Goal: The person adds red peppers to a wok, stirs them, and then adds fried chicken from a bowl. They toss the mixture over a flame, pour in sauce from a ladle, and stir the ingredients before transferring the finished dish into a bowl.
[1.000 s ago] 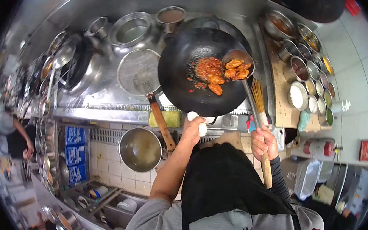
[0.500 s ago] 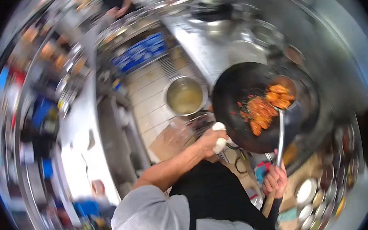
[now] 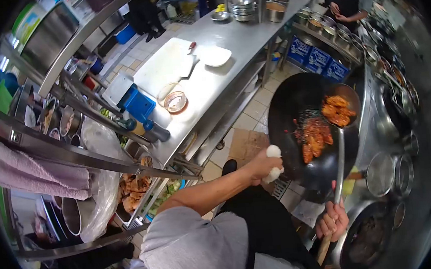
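A black wok hangs over the floor beside the stove, tipped a little. My left hand is closed on the wok's near left edge through a folded white cloth; the grip itself is hidden by the cloth. My right hand is wrapped round the long handle of a ladle. Glazed orange-red food pieces fill the ladle's bowl, held over the wok's far right side. More glazed food with red bits and sauce lies in the wok.
A steel table to the left bears a white cutting board, a cleaver, a white plate and a blue container. A shelf rail with a pink towel stands near left. Strainers lie right. A co-worker stands at the back.
My view and body have turned left, away from the stove toward the steel table. The wok and loaded ladle have come along, both still held. The pot on the floor is out of sight.
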Demonstrator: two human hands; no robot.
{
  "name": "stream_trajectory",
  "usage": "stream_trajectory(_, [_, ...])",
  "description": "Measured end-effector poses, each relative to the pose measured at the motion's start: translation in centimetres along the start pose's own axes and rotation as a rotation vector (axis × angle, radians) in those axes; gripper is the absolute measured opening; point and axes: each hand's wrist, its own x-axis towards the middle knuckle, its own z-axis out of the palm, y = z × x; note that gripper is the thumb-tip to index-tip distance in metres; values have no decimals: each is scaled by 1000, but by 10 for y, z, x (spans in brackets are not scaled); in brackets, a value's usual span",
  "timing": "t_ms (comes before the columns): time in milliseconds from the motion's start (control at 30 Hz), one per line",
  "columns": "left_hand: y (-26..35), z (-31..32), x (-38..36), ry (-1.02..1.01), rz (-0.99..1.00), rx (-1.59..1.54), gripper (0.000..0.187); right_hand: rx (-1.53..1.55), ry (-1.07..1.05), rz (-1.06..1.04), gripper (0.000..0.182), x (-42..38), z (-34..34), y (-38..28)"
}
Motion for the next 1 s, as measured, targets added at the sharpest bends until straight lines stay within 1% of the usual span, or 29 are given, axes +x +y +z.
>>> stream_trajectory(67, [9,-32,-3,117,61,-35,29,28,-73,134,58,47,12,12])
stream_trajectory(133, [15,-72,2,92,113,-55,26,30,-137,228,58,98,36,33])
stream_trajectory(200, [19,-108,12,97,151,-128,24,49,-108,280,55,149,55,56])
stream_trajectory(300, [21,-155,31,106,136,-166,27,57,-86,353,50,226,77,91])
stream_trajectory(333, [25,-165,30,127,120,-172,28,33,-135,388,48,248,86,103])
stream_trajectory(367, [25,-174,37,172,110,-185,29,17,-137,435,45,276,88,113])
stream_trajectory(400, [31,-178,39,168,108,-195,29,2,-138,480,42,302,89,121])
stream_trajectory(433, [39,-178,40,300,69,-193,29,-6,-132,481,42,325,93,131])
stream_trajectory(467, [45,-181,42,431,31,-190,30,-27,-137,500,38,347,97,143])
stream_trajectory(500, [37,-189,54,427,30,-199,30,-48,-142,519,34,368,100,154])
stream_trajectory(533, [22,-203,72,328,31,-231,30,-94,-102,533,28,390,101,164])
stream_trajectory(567, [22,-208,77,230,32,-264,30,-157,-90,526,25,407,105,173])
stream_trajectory(600, [21,-211,81,226,32,-275,30,-221,-78,520,21,421,109,182])
stream_trajectory(633, [30,-209,77,188,-32,-244,27,-232,-74,524,21,437,107,189])
stream_trajectory(667, [35,-209,75,150,-97,-212,25,-331,-43,516,20,450,104,196])
stream_trajectory(700, [20,-211,84,116,-48,-234,15,-430,-14,509,18,460,100,201])
stream_trajectory(733, [4,-213,94,117,-43,-244,15,-439,-14,516,18,467,98,207])
stream_trajectory(800, [-18,-212,112,121,-1,-222,62,-601,30,491,20,478,96,216])
stream_trajectory(833, [-15,-209,113,150,-76,-261,63,-633,35,493,23,482,96,219])
stream_trajectory(867, [-12,-209,112,154,-74,-270,63,-638,34,502,23,485,94,222])
stream_trajectory(933, [-8,-210,109,131,-131,-317,67,-738,50,484,31,488,90,225])
stream_trajectory(967, [-5,-211,107,133,-132,-319,67,-738,50,488,31,490,86,226])
stream_trajectory(1000, [-2,-212,105,112,-155,-299,69,-756,42,489,36,492,82,227])
